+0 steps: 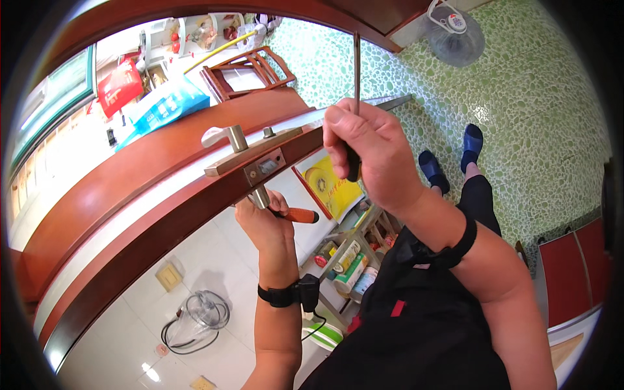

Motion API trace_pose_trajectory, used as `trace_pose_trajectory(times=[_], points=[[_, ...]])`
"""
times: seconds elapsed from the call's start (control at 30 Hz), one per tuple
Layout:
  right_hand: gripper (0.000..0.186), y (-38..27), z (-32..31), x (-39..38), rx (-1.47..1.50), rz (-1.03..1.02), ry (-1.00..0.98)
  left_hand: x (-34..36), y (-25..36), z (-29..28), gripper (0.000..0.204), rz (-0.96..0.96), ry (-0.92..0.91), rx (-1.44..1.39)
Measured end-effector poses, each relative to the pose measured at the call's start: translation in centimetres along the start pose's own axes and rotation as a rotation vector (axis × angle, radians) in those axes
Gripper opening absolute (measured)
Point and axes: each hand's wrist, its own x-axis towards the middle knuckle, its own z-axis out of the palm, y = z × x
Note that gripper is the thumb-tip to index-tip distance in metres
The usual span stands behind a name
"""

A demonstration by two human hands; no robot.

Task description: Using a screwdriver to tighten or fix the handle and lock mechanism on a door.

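Note:
A brown door stands open in front of me, its edge [195, 211] running from lower left to upper right. Set in that edge is a metal latch plate [265, 166]. On the far face is a lock plate with a lever handle [235, 138]. My left hand [265, 224] is closed around an orange-and-black-handled screwdriver [300, 215], right by the near-side handle stem [260, 197]; its blade is hidden. In my right hand [380, 149], to the right of the latch, is a dark-handled screwdriver [357, 71] with its long shaft pointing up.
A shelf rack [348, 260] with cans and a yellow bag [335, 188] stand below the door. A coiled cable [198, 322] hangs at the tiled wall. Beyond the door are a wooden folding chair [250, 75] and a blue bag [170, 104]. A water jug [455, 42] stands on the floor.

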Motion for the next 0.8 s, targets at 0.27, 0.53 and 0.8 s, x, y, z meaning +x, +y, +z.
trace_pose_trajectory(times=[0.27, 0.53, 0.8], points=[[0.048, -1.4, 2.0, 1.9, 0.123, -0.426, 0.006, 1.0, 0.7, -0.4, 0.047, -0.035, -0.021, 0.045], [0.042, 1.9, 5.7, 4.5, 0.281, -0.676, -0.052, 1.8, 0.2, -0.9, 0.045, -0.092, -0.124, 0.051], [0.043, -1.3, 3.3, 4.7, 0.32, -0.648, -0.123, 1.9, 0.6, -0.5, 0.051, -0.046, -0.127, 0.064]])
